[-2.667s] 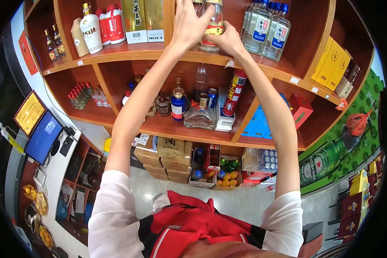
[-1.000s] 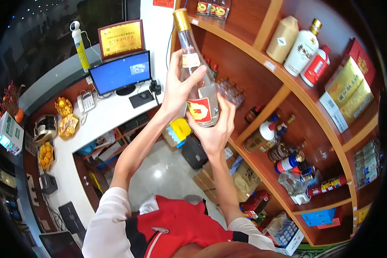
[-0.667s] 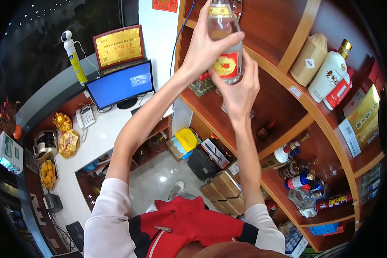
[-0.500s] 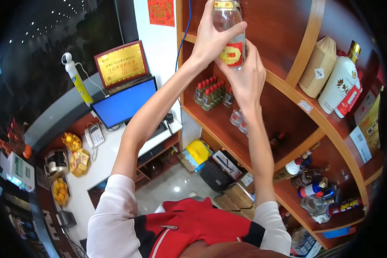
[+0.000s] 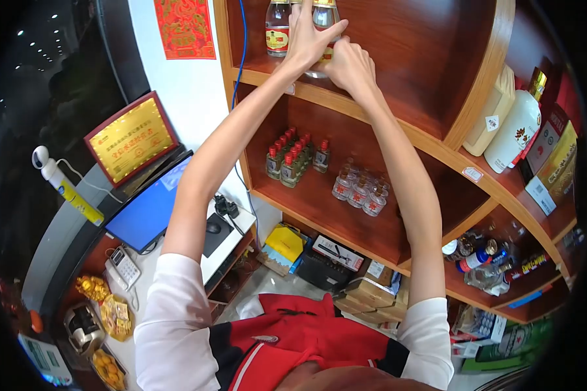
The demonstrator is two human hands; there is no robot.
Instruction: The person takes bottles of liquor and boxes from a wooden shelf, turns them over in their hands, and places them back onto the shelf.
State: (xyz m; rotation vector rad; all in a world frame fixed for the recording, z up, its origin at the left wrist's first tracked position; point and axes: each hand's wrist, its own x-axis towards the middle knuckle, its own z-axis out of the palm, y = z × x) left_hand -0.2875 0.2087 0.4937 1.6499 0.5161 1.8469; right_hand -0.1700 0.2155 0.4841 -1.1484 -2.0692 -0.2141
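Note:
At the top of the view, my left hand point(image 5: 308, 40) is closed around a clear glass liquor bottle point(image 5: 325, 17) with a gold band and a red-and-yellow label. My right hand point(image 5: 351, 64) grips the same bottle lower down, its fingers covering part of the label. The bottle stands upright at the front of the upper shelf point(image 5: 404, 85). Just left of it is a similar clear bottle point(image 5: 277, 40) with a red-and-yellow label. The tops of both bottles are cut off by the frame edge.
On the shelf below stand small red-capped bottles point(image 5: 290, 159) and several small clear bottles point(image 5: 359, 192). Larger bottles, including a white one point(image 5: 516, 130), occupy shelves at right. A desk with a monitor point(image 5: 151, 208) and telephone point(image 5: 122, 266) is at left; cardboard boxes point(image 5: 368, 293) lie below.
Both hands have brought the bottle from in front of the shelving onto the upper shelf, beside a similar bottle. My right hand has shifted on it, and the head view has swung.

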